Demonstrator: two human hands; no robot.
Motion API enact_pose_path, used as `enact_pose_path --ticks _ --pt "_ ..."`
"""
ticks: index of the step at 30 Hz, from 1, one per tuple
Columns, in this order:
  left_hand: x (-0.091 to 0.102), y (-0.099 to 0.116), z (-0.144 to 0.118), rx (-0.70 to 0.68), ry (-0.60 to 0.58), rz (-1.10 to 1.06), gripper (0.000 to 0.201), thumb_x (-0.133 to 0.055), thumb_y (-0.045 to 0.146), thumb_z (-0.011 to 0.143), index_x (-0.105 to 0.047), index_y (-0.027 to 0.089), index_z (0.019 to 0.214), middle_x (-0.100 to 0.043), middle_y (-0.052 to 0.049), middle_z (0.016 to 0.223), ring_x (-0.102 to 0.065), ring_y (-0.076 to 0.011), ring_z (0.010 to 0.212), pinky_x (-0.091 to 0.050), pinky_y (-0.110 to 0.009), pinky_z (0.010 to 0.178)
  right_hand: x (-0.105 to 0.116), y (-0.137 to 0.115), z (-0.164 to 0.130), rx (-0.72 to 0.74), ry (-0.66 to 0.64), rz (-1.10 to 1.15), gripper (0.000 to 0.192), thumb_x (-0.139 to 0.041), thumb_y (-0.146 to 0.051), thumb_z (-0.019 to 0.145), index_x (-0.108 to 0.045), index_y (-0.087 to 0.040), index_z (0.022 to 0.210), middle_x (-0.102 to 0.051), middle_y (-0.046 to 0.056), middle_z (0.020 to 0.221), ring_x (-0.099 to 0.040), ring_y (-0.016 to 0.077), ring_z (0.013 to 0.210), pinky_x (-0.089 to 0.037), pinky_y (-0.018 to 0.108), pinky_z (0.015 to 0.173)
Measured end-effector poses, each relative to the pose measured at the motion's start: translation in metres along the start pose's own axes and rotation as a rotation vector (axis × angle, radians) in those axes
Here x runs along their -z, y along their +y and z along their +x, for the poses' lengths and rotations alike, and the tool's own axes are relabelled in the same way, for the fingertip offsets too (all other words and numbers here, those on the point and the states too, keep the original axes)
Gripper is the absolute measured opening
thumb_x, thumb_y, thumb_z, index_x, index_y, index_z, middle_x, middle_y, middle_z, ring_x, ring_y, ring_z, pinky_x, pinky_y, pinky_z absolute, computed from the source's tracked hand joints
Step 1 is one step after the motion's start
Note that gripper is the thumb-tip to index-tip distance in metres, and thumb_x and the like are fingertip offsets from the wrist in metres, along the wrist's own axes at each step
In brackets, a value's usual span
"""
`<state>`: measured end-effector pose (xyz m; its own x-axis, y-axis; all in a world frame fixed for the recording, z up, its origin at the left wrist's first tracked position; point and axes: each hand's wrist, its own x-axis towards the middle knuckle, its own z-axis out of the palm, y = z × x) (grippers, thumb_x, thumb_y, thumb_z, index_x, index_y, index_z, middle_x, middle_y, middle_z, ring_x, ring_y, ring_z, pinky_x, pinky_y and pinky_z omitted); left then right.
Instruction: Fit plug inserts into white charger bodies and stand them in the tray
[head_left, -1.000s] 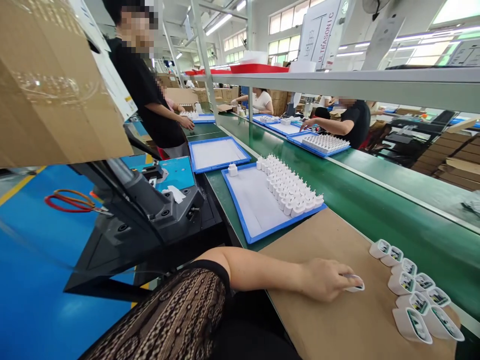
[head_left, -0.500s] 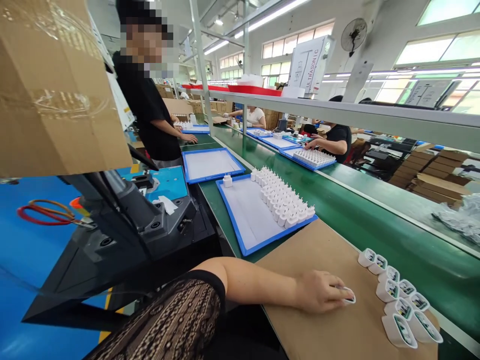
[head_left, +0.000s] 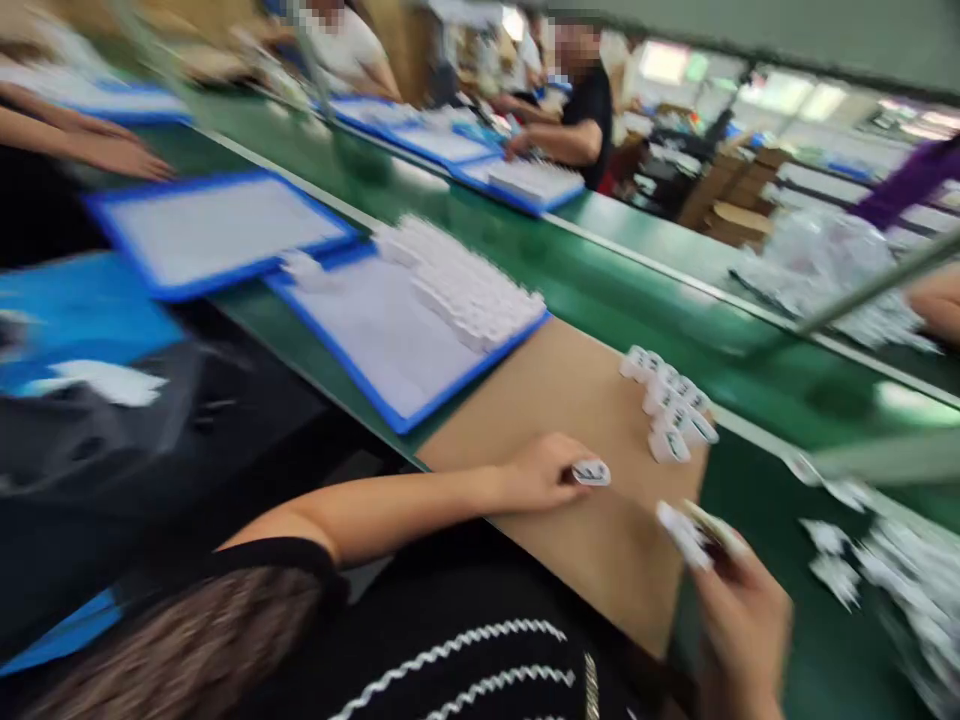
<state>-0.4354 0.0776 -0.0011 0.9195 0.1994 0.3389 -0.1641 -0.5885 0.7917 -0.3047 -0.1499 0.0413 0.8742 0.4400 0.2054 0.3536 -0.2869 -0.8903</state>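
Brown sheeting (head_left: 525,420) covered the near part of the green table (head_left: 757,385); above it, the left hand (head_left: 541,474) was clamped round a white plastic housing (head_left: 592,473), whose open end faced right and showed dark parts inside; the right hand (head_left: 746,610), near the sheet's right edge, pinched a white piece (head_left: 682,535) between thumb and fingers, with a paler edge just beside it, too blurred to name; the two hands were apart.

Toward the sheet's far right corner stood a cluster of open white housings (head_left: 667,405), set close together; beyond the sheet's far left edge lay a blue-rimmed tray (head_left: 360,340) with a white lining, packed rows of white parts (head_left: 461,285) along its right side and a single white part (head_left: 307,270) at its far left corner; a second blue-rimmed tray (head_left: 217,230) lay just behind it, near a co-worker's hand (head_left: 127,155).

Loose white pieces (head_left: 829,565) were scattered to the right of the right hand; clear plastic bags (head_left: 817,260) were heaped across the table.
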Motion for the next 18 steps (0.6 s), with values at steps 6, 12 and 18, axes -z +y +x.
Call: enact_pose_path --ticks 6,12,18 --pt "0.001 -0.012 -0.010 0.093 0.047 -0.130 0.039 -0.079 0.029 0.086 -0.071 0.018 0.123 -0.073 -0.009 0.121 -0.066 -0.0249 0.112 -0.051 -0.040 0.102 -0.037 -0.004 -0.004 -0.178 -0.135 0.237 0.042 -0.088 -0.044 0.073 -0.080 -0.023 0.109 -0.080 0.009 0.110 -0.074 0.0260 0.097 -0.059 0.046 0.096" --pt "0.007 -0.005 -0.009 0.109 0.014 -0.225 0.021 -0.074 0.029 0.091 -0.075 0.020 0.110 -0.075 -0.005 0.108 -0.066 -0.0213 0.102 -0.053 -0.036 0.094 -0.054 -0.018 0.003 -0.187 -0.222 0.302 0.040 -0.088 -0.042 0.076 -0.079 -0.023 0.110 -0.080 0.009 0.109 -0.074 0.0249 0.099 -0.059 0.044 0.096" --pt "0.009 -0.005 -0.009 0.135 0.031 -0.228 0.035 -0.081 0.029 0.086 -0.072 0.019 0.118 -0.074 -0.007 0.114 -0.065 -0.0233 0.107 -0.051 -0.038 0.098 -0.065 -0.020 0.013 -0.317 -0.292 0.417 0.041 -0.089 -0.040 0.074 -0.078 -0.021 0.108 -0.080 0.009 0.105 -0.074 0.0253 0.099 -0.060 0.043 0.092"
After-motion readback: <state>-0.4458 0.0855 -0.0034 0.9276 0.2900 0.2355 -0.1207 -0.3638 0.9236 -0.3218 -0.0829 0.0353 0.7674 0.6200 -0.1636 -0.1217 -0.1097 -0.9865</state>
